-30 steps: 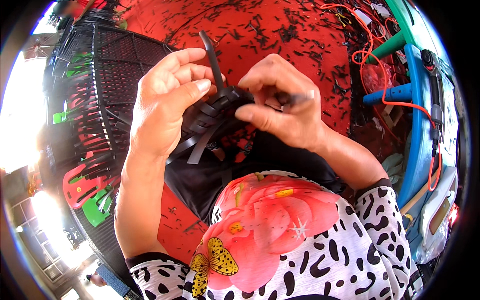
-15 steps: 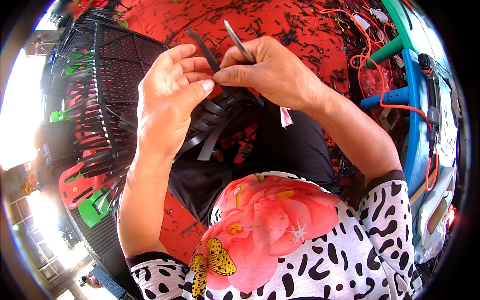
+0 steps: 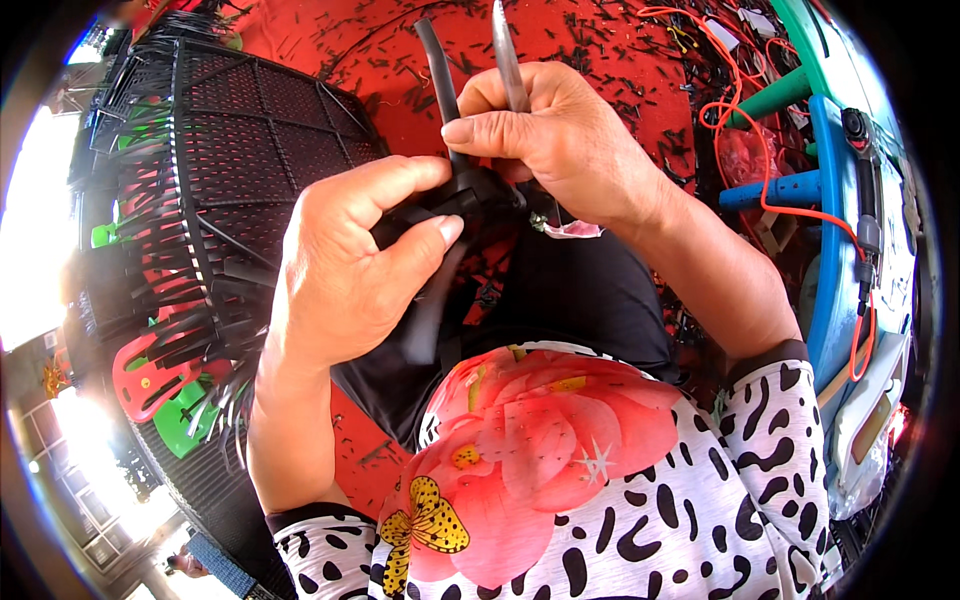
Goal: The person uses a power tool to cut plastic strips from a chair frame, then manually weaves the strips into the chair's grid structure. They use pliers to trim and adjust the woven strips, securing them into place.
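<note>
My right hand (image 3: 565,140) is closed, with a pointed silver metal blade (image 3: 508,60) sticking up out of the fist. Between its thumb and forefinger it pinches a flat black strip (image 3: 438,65) that stands upright. The strip runs down to a black woven piece (image 3: 482,192) of similar strips above my lap. My left hand (image 3: 350,255) grips the near left side of that piece between thumb and fingers, just below my right hand. A loose strip end (image 3: 428,318) hangs beneath, blurred. The far side of the woven piece is partly hidden by my hands.
At the left stands a large black woven panel (image 3: 270,130) with many strip ends sticking out. Red and green plastic seats (image 3: 155,375) show behind it. Black offcuts litter the red floor (image 3: 400,50). An orange cord (image 3: 768,170) drapes over a blue stool (image 3: 825,250) at the right.
My left hand has lowered and closed from spread fingers onto the woven piece. My right hand has turned, so the blade and strip stand more upright.
</note>
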Motion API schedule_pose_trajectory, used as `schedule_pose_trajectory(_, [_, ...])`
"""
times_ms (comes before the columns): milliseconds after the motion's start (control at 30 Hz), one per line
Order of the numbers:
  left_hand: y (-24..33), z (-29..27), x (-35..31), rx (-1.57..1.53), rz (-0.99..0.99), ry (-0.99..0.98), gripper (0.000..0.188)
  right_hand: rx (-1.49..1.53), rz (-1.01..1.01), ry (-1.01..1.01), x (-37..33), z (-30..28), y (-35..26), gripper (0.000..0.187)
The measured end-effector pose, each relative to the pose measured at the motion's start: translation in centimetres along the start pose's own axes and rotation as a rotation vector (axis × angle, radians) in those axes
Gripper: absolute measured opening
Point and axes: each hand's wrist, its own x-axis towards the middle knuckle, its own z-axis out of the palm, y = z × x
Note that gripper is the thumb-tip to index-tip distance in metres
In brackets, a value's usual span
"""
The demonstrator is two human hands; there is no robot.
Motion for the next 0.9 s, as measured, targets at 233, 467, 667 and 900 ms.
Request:
schedule_pose_trajectory(233, [-0.3,0.4,-0.1,0.082,0.078,0.045,0.020,-0.014,-0.007,-0.045,0.0,-0.2,-0.2,0.018])
schedule_pose_trajectory(467, [-0.1,0.8,-0.3,0.093,0.059,0.066,0.019,0.069,-0.051,0.008,-0.4,0.4,0.8,0.020])
schedule_pose_trajectory(667, [-0.1,1.3,-0.3,0.084,0.100,0.094,0.017,-0.176,-0.375,0.202,-3.2,0.6,2.3,0.035])
schedule_pose_trajectory(900, [0.0,1.3,0.0,0.194,0.232,0.076,0.015,-0.712,-0.647,0.129,-3.3,-0.1,0.1,0.041])
